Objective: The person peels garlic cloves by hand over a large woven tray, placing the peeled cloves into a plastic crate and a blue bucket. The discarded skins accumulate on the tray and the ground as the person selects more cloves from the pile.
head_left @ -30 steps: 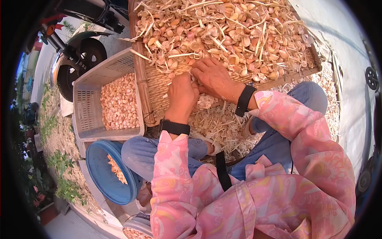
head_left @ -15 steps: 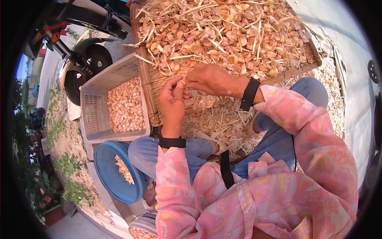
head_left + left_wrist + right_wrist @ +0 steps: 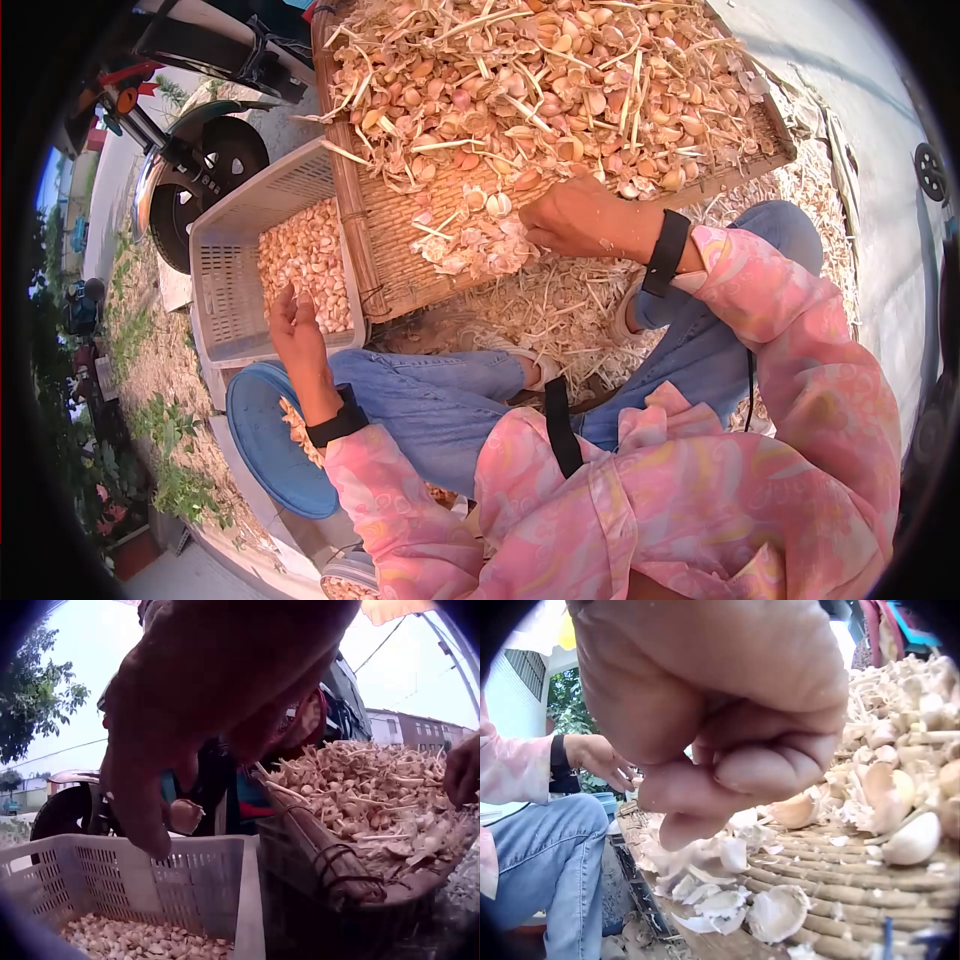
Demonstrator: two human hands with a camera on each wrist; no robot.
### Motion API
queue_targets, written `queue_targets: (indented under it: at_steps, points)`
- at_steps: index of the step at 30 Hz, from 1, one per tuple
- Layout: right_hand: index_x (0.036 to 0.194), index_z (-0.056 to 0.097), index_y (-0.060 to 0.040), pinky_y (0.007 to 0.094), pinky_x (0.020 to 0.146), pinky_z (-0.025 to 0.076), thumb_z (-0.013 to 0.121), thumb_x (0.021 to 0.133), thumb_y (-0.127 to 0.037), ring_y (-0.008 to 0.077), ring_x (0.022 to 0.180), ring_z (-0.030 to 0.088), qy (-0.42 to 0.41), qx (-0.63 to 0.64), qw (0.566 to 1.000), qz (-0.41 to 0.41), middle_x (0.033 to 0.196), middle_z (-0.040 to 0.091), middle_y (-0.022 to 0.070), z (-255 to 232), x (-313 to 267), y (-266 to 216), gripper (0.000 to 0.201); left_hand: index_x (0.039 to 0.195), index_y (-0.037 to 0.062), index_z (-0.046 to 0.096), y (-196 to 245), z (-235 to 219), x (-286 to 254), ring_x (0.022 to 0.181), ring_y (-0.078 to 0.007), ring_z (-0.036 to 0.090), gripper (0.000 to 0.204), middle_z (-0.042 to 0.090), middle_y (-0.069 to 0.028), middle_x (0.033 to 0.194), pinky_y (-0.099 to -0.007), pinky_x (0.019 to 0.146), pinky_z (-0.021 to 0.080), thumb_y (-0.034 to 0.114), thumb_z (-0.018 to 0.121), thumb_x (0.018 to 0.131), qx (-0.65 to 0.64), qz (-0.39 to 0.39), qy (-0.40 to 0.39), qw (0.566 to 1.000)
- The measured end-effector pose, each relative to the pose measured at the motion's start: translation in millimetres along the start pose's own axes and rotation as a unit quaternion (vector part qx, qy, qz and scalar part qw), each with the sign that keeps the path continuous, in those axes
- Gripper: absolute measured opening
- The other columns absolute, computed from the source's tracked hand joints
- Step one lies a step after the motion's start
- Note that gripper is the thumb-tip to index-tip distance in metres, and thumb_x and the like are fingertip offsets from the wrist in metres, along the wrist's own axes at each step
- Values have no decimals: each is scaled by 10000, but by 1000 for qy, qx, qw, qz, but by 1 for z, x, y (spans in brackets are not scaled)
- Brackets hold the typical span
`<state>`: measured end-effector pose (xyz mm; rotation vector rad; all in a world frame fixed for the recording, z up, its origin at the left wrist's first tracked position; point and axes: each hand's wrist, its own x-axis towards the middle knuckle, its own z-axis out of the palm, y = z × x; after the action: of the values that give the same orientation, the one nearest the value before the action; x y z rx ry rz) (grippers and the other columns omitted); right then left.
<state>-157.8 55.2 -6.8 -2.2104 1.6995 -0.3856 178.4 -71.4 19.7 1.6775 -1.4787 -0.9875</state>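
Note:
My left hand (image 3: pixel 303 350) is over the near part of a white slatted crate (image 3: pixel 225 290) holding a layer of garlic cloves (image 3: pixel 310 265). Close up in the left wrist view, a single garlic clove (image 3: pixel 185 816) sits between its fingertips, above the crate. To the right, my right hand (image 3: pixel 585 215) is low at the front edge of a woven tray (image 3: pixel 385 240), fingers curled in and thumb tucked against them. No object shows in it. Loose papery garlic skins (image 3: pixel 480 245) lie beside it, and a big heap of unpeeled cloves and dry stalks (image 3: pixel 560 90) covers the tray behind.
A blue bucket (image 3: pixel 270 440) with some cloves inside stands just below the crate, beside my left knee. Another container of cloves (image 3: pixel 350 580) is at the bottom edge. Skins and stalks (image 3: pixel 560 310) litter the ground between my legs. A wheel (image 3: pixel 225 150) stands behind the crate.
Both hands were together over the tray, working at a clove. The left hand has since swung left and down to the crate, while the right has shifted right, uncovering the skins.

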Motion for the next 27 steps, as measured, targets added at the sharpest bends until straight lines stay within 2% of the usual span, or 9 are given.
queue_targets:
  at_steps: [3,6,12,15,18,21,22,24,27]
  points:
    - [757,562,-26,472,610,443,523,785,-178,364,670,595,54,4,997,62,664,588,178,7,3,14,159,1152,-8,546,10,35,-2,823,-137,572,305,607,-85,999,-277,764,454,112,536,872,93,206,-79,971]
    - [767,560,-22,479,625,437,528,771,-157,369,671,595,52,11,995,80,661,591,179,10,8,11,139,1076,-8,584,51,121,-42,781,-196,593,269,617,-139,961,-291,723,461,69,583,819,90,221,-227,944]
    - [846,579,-9,462,674,442,525,776,-117,374,772,592,66,103,990,72,774,607,191,13,10,16,140,930,-1,580,49,185,-50,691,-337,532,213,501,-191,759,-399,624,424,9,596,717,224,377,-237,867]
    - [886,585,-4,446,692,445,522,801,-132,370,822,585,109,177,978,24,851,605,198,27,12,24,166,934,-7,588,47,181,-52,679,-272,569,170,556,-155,773,-339,600,452,26,592,767,191,355,-229,886]
    - [897,574,2,439,683,447,519,833,-170,368,824,580,177,215,960,4,869,600,201,29,18,18,191,933,-13,593,25,185,-38,664,-165,589,128,608,-95,793,-239,579,466,75,568,844,-74,28,-292,953]
    - [875,543,7,442,668,446,499,864,-217,365,816,578,134,232,961,73,856,593,202,-3,17,-6,228,948,-25,589,32,173,-49,654,-82,581,175,627,-52,792,-164,576,458,134,530,902,-262,-60,-325,907]
    - [865,530,8,444,664,446,490,874,-233,363,814,577,96,238,960,109,852,590,202,-13,15,-13,245,957,-23,586,37,171,-55,656,-85,581,183,625,-51,788,-169,574,458,141,522,908,-274,-72,-326,902]
    - [837,507,-1,447,650,446,461,890,-256,358,790,583,129,132,982,28,805,585,191,-1,17,-8,265,976,-19,581,49,169,-70,660,-89,581,198,623,-50,779,-179,571,459,156,506,921,-298,-97,-327,892]
    - [804,490,-21,446,607,449,439,896,-281,347,725,593,152,120,981,29,733,577,166,0,15,-13,281,1029,-23,569,59,163,-87,657,-87,577,226,613,-47,764,-179,566,458,165,491,931,-181,-8,-280,943]
